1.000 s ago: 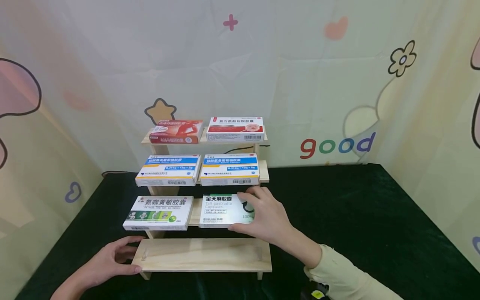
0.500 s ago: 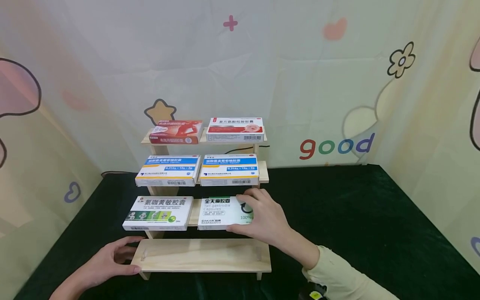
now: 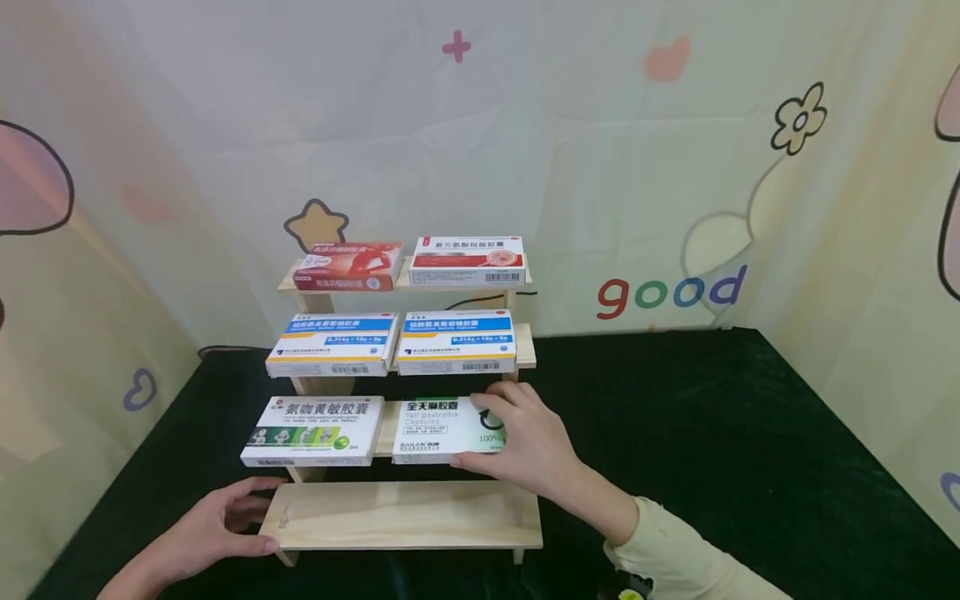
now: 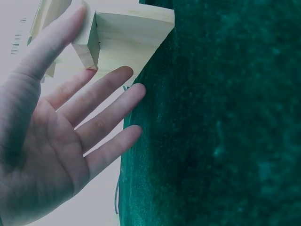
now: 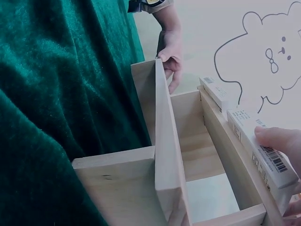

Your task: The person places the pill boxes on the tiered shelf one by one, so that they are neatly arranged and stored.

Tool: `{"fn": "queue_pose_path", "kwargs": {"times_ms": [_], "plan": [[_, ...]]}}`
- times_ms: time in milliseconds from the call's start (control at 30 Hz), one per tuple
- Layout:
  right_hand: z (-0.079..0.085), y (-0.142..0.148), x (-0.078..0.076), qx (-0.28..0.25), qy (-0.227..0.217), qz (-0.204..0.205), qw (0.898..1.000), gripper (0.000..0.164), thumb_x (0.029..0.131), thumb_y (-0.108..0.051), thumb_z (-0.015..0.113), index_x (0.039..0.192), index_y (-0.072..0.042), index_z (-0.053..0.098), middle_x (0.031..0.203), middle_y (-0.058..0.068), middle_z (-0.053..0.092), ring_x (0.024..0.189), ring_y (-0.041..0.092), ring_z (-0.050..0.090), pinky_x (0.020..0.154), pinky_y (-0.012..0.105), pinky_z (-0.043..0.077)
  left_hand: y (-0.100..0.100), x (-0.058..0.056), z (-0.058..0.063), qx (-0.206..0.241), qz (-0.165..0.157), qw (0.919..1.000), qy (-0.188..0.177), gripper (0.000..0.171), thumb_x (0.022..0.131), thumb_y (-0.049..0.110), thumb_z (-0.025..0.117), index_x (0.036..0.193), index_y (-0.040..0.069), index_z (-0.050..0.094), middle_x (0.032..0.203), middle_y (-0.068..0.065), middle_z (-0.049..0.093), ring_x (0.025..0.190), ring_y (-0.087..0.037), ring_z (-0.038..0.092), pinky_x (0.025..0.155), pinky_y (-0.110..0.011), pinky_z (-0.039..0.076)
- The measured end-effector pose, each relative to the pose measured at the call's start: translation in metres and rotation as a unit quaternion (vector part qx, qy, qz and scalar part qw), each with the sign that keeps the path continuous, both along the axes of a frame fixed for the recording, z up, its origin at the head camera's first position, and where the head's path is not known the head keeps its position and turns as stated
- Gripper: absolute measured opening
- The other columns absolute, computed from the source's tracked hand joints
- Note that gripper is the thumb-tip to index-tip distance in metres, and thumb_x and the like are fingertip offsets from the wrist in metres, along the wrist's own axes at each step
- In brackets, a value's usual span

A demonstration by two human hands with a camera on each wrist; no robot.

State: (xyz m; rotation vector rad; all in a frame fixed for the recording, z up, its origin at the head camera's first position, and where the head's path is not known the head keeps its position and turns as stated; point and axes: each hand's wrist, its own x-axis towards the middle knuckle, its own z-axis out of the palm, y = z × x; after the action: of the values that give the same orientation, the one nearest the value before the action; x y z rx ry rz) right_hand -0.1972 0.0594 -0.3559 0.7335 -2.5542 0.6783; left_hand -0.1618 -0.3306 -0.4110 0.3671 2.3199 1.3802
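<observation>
My right hand [image 3: 528,437] pinches the right end of a white medicine box marked "Tall gastrodia Capsules" [image 3: 431,429], thumb at its front edge and fingers at the back. The box lies on the second-lowest step of a pale wooden tiered rack [image 3: 405,517]. In the right wrist view its barcoded edge [image 5: 270,157] shows under the thumb. My left hand [image 3: 206,529] holds the left end of the lowest step between thumb and index finger. In the left wrist view the other fingers [image 4: 110,115] spread out straight, away from the wood.
Left of the held box lies a white and green medicine box [image 3: 315,429]. Two blue and white boxes [image 3: 333,343] lie one step up. A red box [image 3: 348,267] and a red and white box [image 3: 467,260] occupy the top. Dark green cloth [image 3: 712,458] covers the table before a printed curtain [image 3: 570,167].
The held box has shifted slightly left and toward the front of its step, with my right hand on it. My left hand keeps its hold on the rack. The view has drifted slightly.
</observation>
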Motion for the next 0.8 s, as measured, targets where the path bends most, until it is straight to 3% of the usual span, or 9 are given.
{"fn": "queue_pose_path", "kwargs": {"times_ms": [533, 800], "plan": [[-0.001, 0.001, -0.001, 0.004, 0.010, 0.013, 1.000, 0.068, 0.063, -0.052, 0.076, 0.115, -0.011, 0.061, 0.116, 0.006, 0.054, 0.098, 0.017, 0.044, 0.069, 0.024, 0.046, -0.002, 0.001, -0.001, -0.011, 0.006, 0.9999, 0.006, 0.067, 0.085, 0.013, 0.064, 0.131, -0.017, 0.026, 0.119, -0.032, 0.051, 0.099, -0.033, 0.057, 0.082, -0.049, 0.047], [-0.006, 0.014, 0.000, -0.020, 0.082, 0.048, 0.995, 0.065, 0.065, -0.049, 0.076, 0.116, -0.010, 0.060, 0.116, 0.004, 0.054, 0.104, 0.015, 0.044, 0.075, 0.025, 0.049, -0.002, 0.003, 0.000, -0.041, 0.032, 0.9986, -0.012, 0.074, 0.085, 0.018, 0.064, 0.132, -0.018, 0.020, 0.113, -0.030, 0.056, 0.096, -0.032, 0.058, 0.080, -0.047, 0.048]]}}
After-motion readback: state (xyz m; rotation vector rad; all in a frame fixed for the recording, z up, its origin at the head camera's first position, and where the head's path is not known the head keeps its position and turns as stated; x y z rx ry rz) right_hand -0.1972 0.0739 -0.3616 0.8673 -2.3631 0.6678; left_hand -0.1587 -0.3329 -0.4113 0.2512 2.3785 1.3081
